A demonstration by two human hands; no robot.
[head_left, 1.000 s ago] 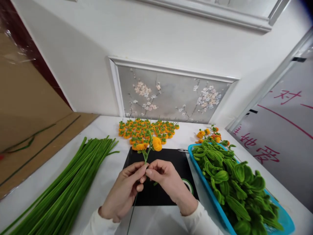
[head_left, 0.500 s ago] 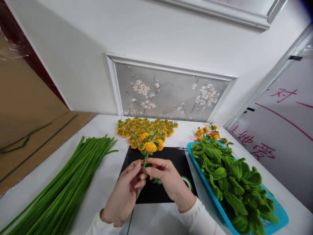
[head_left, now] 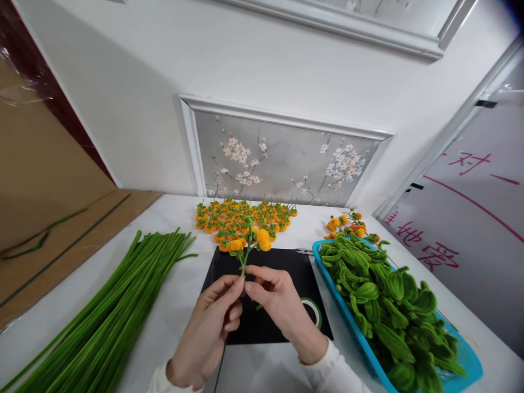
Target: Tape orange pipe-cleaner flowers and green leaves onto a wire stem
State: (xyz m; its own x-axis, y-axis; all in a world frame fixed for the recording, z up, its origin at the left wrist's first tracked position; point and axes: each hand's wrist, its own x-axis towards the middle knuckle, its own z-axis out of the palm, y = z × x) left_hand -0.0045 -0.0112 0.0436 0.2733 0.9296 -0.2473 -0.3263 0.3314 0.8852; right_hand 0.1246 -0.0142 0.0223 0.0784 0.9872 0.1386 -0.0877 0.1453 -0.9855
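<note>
Over the black mat [head_left: 266, 333], a small sprig of fuzzy orange flowers [head_left: 262, 240] on green stems stands upright between my hands. Its stem is pinched between the thumb and fingers of my left hand [head_left: 213, 322]. My right hand [head_left: 282, 300] is closed too, with thumb and forefinger against the same stem just to the right. Whether a strip of tape lies between those fingertips is too small to tell. A thin dark line runs down below my left hand. On the mat beside my right wrist lies a roll of green-edged tape [head_left: 317, 312], partly covered by that hand.
Behind the mat, orange flower heads [head_left: 229, 224] stand in rows. Long green fuzzy stems [head_left: 123, 305] lie at left. A blue basket [head_left: 472, 368] of green leaves [head_left: 393, 322] stands at right, with orange sprigs [head_left: 333, 224] behind it and a metal tool tip [head_left: 303, 251] beside it.
The sprig has turned in my fingers, so its flowers now spread to both sides of the stem. My left thumb has moved up onto the stem.
</note>
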